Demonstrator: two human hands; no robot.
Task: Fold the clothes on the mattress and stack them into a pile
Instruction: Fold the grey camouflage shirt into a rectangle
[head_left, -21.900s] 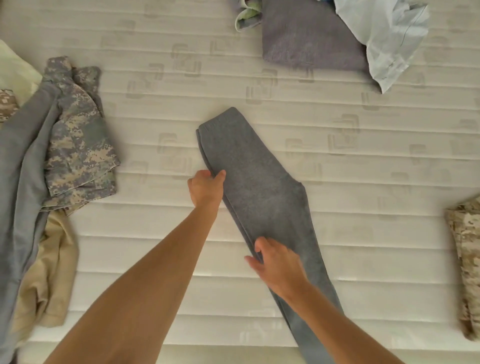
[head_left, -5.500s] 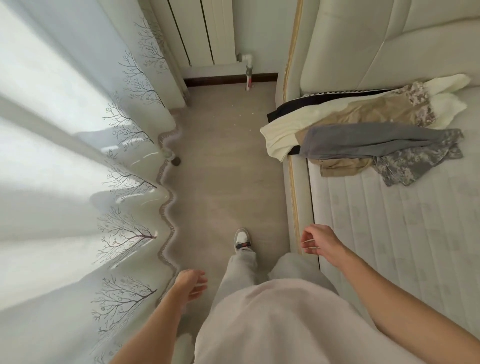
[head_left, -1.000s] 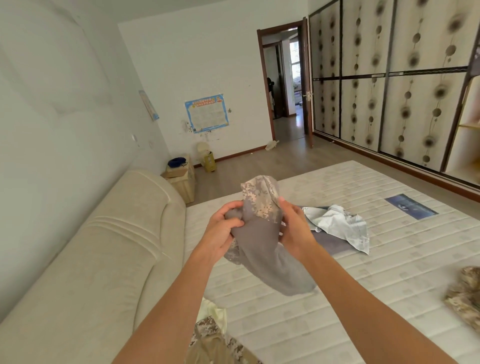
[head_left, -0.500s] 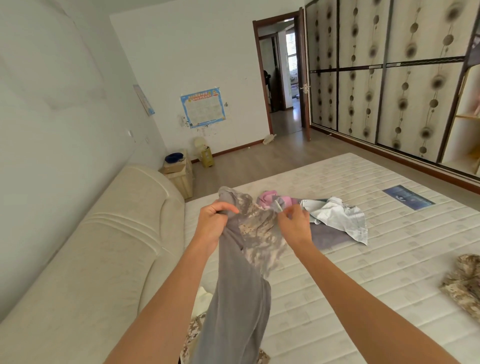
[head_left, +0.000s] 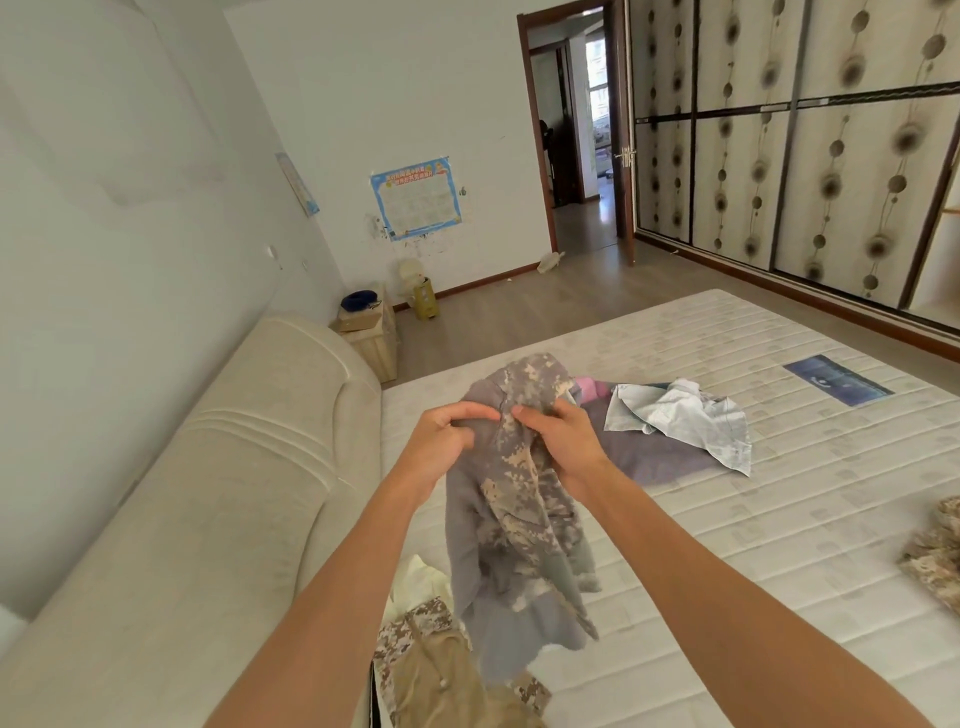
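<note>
Both sets of fingertips pinch the top of a grey and camo garment (head_left: 519, 519). The left hand (head_left: 441, 452) and right hand (head_left: 558, 449) almost touch, fingers curled tight on the cloth. It hangs down above the mattress (head_left: 779, 493). At two o'clock lies a pale blue shirt (head_left: 680, 421). At six o'clock sits a tan camo pile (head_left: 441, 670).

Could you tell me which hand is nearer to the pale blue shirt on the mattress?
Right. The right hand grips the camouflage garment just beside the shirt; the left hand is farther, on the garment's other side.
</note>
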